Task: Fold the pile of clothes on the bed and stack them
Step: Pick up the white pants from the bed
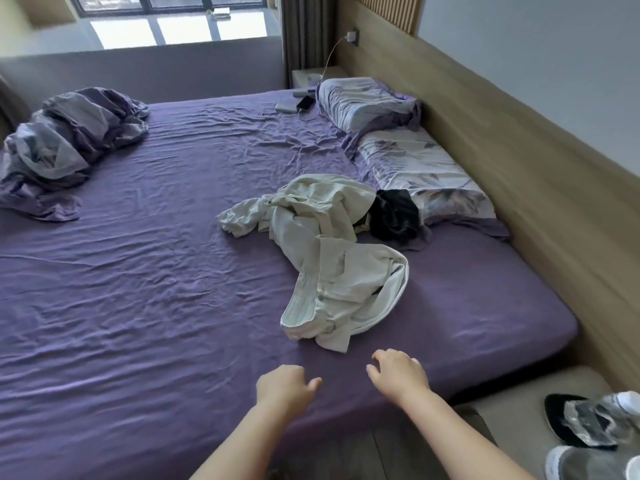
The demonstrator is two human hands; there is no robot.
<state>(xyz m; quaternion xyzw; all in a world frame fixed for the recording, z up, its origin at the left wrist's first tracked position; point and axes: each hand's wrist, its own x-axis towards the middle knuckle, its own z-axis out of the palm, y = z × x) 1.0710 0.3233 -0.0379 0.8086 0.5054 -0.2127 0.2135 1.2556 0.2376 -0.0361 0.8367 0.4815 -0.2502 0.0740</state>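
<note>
**Operator:** Neither grip has anything in it. My left hand (pixel 284 384) and right hand (pixel 398 374) both hover over the near edge of the bed (pixel 138 306), fingers loosely curled, short of the cloth.

**Observer:** Where's the pile?

**Operator:** Right of the bed's middle, just ahead of my right hand. There's a pale garment (pixel 332 258), crumpled, and a black garment (pixel 394 216) behind it, lying against a pillow (pixel 426 174). Nothing is folded yet, I judge.

**Observer:** What could go wrong from here?

**Operator:** The pale one is twisted on itself. If I grab the nearest bunch and lift, I may pick up only one layer and the rest will drag into a tighter knot. It also touches the black piece at the far end, so a hard pull could tow that along. And its near end sits close to the bed's edge; a careless tug toward me might slide it off.

**Observer:** Which way does it lie?

**Operator:** Its long axis runs from the near end by my hands up and away toward the pillows, bending left at the far end where a loose part trails out. The ribbed band is at the near end.
</note>
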